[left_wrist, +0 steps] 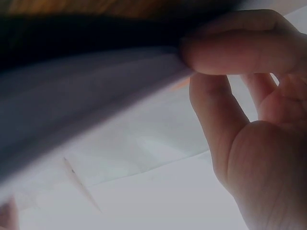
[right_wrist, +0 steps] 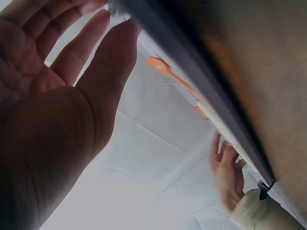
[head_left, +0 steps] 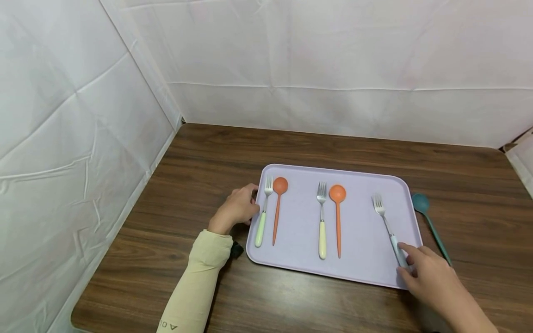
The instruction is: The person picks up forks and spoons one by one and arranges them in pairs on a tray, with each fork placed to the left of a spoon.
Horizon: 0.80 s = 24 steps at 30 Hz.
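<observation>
A pale lilac tray [head_left: 300, 222] lies on the table. My left hand [head_left: 240, 205] pinches its left rim; in the left wrist view the thumb [left_wrist: 213, 103] and fingers meet at that rim. My right hand [head_left: 429, 275] holds the pale blue handle of a fork [head_left: 387, 222] between thumb and fingers, at the tray's right front corner. On the tray's left side lie a green-handled fork [head_left: 261, 226] and a dark orange spoon [head_left: 280, 186]. In the middle are a yellow-handled fork [head_left: 322, 238] and a bright orange spoon [head_left: 337, 194].
A dark green spoon [head_left: 421, 203] lies on the wooden table [head_left: 166, 203], just right of the tray. A small black object [head_left: 236, 250] is by the left wrist. White cloth walls [head_left: 333, 60] stand behind and to the left.
</observation>
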Each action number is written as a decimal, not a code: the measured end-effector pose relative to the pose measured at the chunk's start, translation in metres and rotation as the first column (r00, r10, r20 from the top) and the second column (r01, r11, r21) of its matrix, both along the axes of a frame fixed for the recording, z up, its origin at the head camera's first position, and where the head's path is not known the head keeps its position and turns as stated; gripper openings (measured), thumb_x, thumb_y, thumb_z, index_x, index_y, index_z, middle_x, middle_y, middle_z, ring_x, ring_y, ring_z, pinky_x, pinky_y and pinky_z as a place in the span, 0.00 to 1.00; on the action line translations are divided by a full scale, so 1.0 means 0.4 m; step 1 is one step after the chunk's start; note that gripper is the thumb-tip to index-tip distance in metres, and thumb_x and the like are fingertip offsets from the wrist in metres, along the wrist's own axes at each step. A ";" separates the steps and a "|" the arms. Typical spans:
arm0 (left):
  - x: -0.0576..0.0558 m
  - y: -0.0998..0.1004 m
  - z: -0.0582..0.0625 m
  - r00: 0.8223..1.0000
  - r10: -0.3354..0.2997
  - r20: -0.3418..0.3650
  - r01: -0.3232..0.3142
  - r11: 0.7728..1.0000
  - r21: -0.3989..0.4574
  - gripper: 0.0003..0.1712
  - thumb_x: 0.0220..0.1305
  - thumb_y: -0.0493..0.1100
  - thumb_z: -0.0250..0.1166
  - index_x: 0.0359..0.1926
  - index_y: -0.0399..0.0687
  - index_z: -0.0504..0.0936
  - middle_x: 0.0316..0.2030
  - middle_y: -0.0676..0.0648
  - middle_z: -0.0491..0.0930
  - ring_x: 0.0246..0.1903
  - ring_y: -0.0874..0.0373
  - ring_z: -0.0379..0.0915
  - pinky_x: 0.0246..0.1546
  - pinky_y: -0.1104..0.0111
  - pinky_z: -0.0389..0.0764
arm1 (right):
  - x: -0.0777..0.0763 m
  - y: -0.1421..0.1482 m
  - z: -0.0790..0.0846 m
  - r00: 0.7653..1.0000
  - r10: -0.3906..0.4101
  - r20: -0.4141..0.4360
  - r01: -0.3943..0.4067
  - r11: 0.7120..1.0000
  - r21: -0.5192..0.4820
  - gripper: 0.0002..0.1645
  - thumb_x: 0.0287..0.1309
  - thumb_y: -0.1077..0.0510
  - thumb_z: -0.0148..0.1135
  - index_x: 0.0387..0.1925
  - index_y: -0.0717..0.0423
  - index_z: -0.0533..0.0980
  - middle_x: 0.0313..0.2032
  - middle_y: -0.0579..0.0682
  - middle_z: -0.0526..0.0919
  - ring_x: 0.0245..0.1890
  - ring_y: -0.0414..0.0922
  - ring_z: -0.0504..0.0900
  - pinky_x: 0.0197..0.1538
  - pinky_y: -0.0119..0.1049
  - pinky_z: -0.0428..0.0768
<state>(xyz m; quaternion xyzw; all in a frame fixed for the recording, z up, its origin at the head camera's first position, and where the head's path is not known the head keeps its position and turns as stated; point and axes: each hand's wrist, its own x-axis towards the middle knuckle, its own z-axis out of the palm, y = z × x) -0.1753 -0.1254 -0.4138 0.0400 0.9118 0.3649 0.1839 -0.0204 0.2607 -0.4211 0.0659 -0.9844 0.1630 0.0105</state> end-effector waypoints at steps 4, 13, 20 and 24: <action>0.000 0.000 0.002 1.000 -0.002 0.003 0.002 1.000 -0.002 0.30 0.56 0.35 0.56 0.63 0.46 0.66 0.29 0.43 0.71 0.21 0.54 0.74 0.16 0.67 0.77 | 0.006 -0.019 -0.009 0.999 0.009 -0.046 -0.010 1.000 -0.012 0.30 0.40 0.62 0.71 0.49 0.69 0.74 0.24 0.48 0.75 0.22 0.41 0.74 0.22 0.39 0.72; -0.002 0.000 -0.002 1.000 0.001 0.007 -0.001 1.000 -0.012 0.30 0.57 0.35 0.56 0.63 0.47 0.66 0.30 0.42 0.71 0.20 0.54 0.74 0.16 0.67 0.77 | -0.002 -0.054 -0.009 0.999 0.022 -0.026 -0.023 0.999 -0.029 0.28 0.45 0.60 0.69 0.48 0.72 0.73 0.17 0.40 0.70 0.16 0.37 0.65 0.20 0.36 0.66; -0.001 0.000 -0.003 1.000 0.001 -0.004 -0.001 1.000 -0.005 0.30 0.56 0.35 0.56 0.62 0.47 0.66 0.29 0.43 0.71 0.20 0.54 0.74 0.16 0.67 0.77 | -0.015 -0.059 0.002 0.999 -0.024 0.046 0.025 1.000 -0.016 0.29 0.48 0.58 0.68 0.50 0.72 0.72 0.17 0.43 0.71 0.16 0.39 0.66 0.19 0.36 0.66; -0.002 -0.001 -0.004 1.000 0.002 -0.002 -0.002 1.000 -0.004 0.30 0.56 0.35 0.56 0.62 0.47 0.66 0.29 0.43 0.71 0.20 0.54 0.74 0.16 0.67 0.77 | -0.016 -0.047 0.011 0.999 -0.029 -0.023 0.028 0.999 -0.026 0.29 0.48 0.55 0.69 0.48 0.69 0.74 0.20 0.44 0.74 0.18 0.39 0.69 0.20 0.37 0.68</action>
